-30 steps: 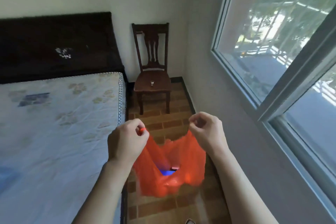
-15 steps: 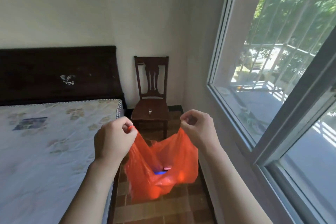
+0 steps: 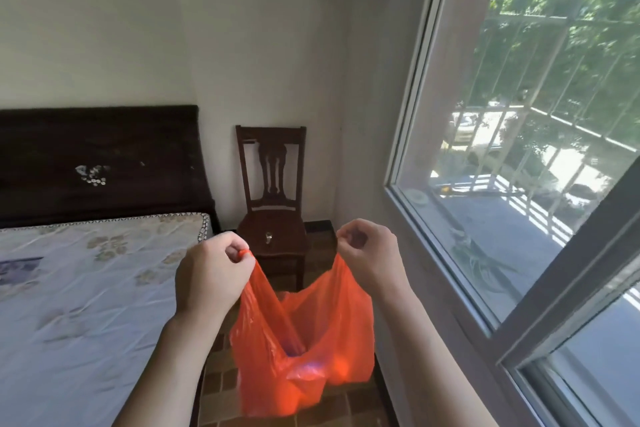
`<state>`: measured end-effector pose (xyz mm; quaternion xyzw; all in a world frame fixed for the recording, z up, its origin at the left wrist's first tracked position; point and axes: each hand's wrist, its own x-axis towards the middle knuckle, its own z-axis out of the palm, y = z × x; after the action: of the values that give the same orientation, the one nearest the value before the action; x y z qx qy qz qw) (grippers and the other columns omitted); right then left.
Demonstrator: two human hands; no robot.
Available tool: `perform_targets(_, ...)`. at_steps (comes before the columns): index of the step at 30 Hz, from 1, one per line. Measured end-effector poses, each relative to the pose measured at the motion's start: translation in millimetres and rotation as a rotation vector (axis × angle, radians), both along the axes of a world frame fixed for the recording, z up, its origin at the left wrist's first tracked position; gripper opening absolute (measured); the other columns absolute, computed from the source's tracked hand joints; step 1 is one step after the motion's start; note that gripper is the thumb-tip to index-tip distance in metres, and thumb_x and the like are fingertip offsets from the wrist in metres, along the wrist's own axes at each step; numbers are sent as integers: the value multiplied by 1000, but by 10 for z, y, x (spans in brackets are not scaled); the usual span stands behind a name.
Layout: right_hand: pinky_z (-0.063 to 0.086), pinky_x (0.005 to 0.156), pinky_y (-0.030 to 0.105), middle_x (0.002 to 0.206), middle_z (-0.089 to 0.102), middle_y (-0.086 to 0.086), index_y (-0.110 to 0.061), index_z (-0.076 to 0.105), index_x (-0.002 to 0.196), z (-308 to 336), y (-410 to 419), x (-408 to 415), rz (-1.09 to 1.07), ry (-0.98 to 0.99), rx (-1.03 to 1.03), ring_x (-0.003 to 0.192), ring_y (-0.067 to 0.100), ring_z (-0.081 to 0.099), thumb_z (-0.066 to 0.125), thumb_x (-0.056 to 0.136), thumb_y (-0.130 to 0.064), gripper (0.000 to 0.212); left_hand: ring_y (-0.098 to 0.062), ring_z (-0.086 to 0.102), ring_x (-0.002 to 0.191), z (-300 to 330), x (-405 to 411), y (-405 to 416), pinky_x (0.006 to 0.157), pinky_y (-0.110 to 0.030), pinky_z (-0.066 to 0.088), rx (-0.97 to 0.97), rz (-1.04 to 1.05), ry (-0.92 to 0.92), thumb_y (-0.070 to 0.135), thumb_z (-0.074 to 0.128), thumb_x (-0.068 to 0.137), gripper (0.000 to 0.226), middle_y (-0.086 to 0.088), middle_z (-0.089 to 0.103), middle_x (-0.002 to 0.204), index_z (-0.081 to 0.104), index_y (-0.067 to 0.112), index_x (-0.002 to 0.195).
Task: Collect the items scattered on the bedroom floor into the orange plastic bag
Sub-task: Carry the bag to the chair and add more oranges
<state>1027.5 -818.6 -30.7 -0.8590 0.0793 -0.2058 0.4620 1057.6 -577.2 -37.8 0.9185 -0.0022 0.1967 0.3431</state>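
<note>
While both fists, left hand (image 3: 211, 279) and right hand (image 3: 369, 255), pinch its handles, the crinkly orange plastic bag (image 3: 304, 347) sags, seemingly loaded.

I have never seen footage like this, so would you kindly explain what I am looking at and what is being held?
There is no machine here. A person wears a wide-angle camera on the head, so the picture looks forward and down at their own arms. The left hand and right hand each pinch one handle of an orange plastic bag, which hangs open between them above the tiled floor. Something bluish shows dimly inside. A bed lies on the left, a wooden chair stands against the wall, and a window is on the right.
</note>
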Motion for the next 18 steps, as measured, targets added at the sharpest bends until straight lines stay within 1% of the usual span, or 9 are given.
perform_targets(7, 44, 61, 10, 69, 68, -15, -27, 72, 72, -18, 167, 613, -90, 41, -32, 69, 1, 63, 66, 80, -8, 21, -13, 62, 63, -72, 769, 184, 60, -32, 54, -98, -87, 83, 14, 78, 69, 17, 9, 64, 61, 68, 28, 67)
perform_targets(14, 47, 63, 15, 73, 71, -9, -27, 74, 74, -66, 464, 1121, -143, 115, -47, 72, 6, 66, 67, 79, -8, 20, -9, 61, 64, -191, 1413, 416, 60, -31, 55, -140, -161, 128, 17, 77, 68, 14, 12, 64, 61, 67, 27, 66)
perform_targets(18, 47, 62, 14, 72, 71, -9, -25, 74, 73, -82, 651, 1342, -164, 123, -71, 72, 6, 66, 69, 80, -9, 18, -7, 61, 61, -277, 1726, 585, 58, -28, 52, -195, -207, 137, 14, 76, 69, 16, 12, 64, 60, 67, 27, 66)
